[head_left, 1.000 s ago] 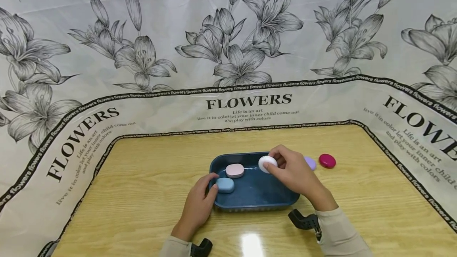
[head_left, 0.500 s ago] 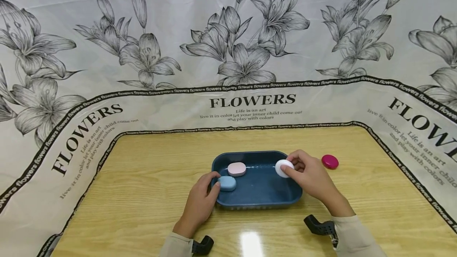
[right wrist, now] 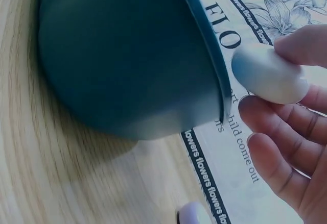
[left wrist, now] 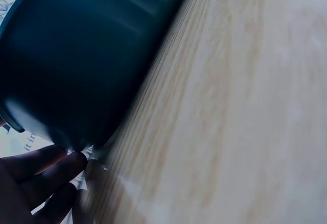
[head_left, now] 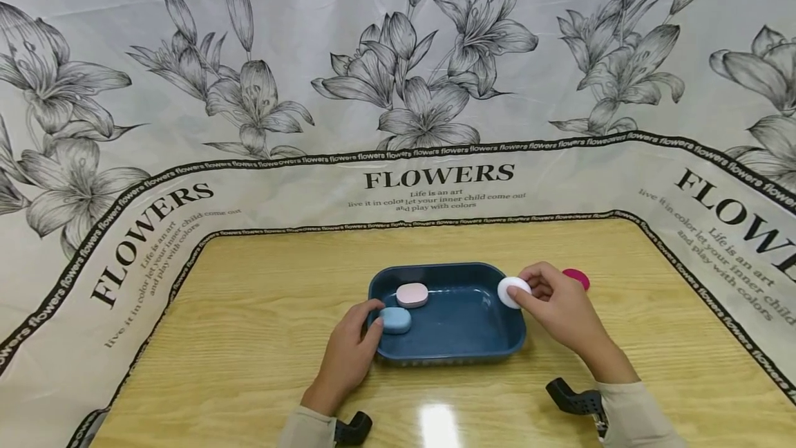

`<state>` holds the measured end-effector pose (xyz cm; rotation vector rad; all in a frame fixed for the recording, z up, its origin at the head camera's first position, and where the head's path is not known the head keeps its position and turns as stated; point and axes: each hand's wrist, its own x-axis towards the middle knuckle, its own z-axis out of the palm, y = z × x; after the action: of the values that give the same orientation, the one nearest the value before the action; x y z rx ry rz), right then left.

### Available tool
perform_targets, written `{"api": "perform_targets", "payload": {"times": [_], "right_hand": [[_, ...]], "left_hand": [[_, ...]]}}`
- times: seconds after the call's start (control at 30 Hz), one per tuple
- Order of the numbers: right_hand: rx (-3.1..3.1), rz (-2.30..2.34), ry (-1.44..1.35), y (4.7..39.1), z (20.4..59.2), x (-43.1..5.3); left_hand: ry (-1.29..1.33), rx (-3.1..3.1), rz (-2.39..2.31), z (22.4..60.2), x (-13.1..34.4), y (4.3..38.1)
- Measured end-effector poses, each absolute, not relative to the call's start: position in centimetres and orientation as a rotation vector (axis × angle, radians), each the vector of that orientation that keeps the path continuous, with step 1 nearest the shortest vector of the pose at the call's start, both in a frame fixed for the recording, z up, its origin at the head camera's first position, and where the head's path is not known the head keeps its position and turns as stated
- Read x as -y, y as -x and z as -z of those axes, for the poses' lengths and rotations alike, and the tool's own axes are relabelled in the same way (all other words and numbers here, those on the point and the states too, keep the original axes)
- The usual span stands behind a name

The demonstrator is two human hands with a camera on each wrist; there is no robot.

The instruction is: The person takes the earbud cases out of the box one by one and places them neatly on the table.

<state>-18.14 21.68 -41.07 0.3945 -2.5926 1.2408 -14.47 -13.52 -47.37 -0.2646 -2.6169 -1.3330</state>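
Plainly, my right grip (head_left: 553, 303) has closed only as far as the white disc (head_left: 506, 293) allows, pinching it between thumb and fingers. I hold the disc right of centre in the head view, near the right end of the tray (head_left: 448, 327); the right wrist view shows it just clear of the rim. My left grip (head_left: 347, 346), lower centre of the frame, bends round the tray's left end, thumb at the rim.

Inside the tray, towards its left, I see a blue soap (head_left: 396, 321) just beside my left thumb and a pink soap (head_left: 412, 294) above it in the frame. A red disc (head_left: 578, 277) lies on the table (head_left: 267, 310), partly hidden behind my right fingers. At the bottom of the right wrist view a lilac piece (right wrist: 193, 215) shows, cut by the edge. Flower-printed cloth (head_left: 280, 192) fills the upper frame.
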Motion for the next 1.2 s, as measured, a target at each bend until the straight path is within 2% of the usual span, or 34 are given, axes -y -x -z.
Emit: {"api": "perform_targets", "payload": {"times": [0.47,1.2], "right_hand": [[2.588,-1.209,-0.301,17.0,40.7,-24.5],[2.647,-1.205,-0.147,17.5,40.9,-28.3]], "left_hand": [[0.269,2.633,1.344,47.5,13.5,14.7],[0.250,2.659,1.348,47.6,13.7,14.7]]}}
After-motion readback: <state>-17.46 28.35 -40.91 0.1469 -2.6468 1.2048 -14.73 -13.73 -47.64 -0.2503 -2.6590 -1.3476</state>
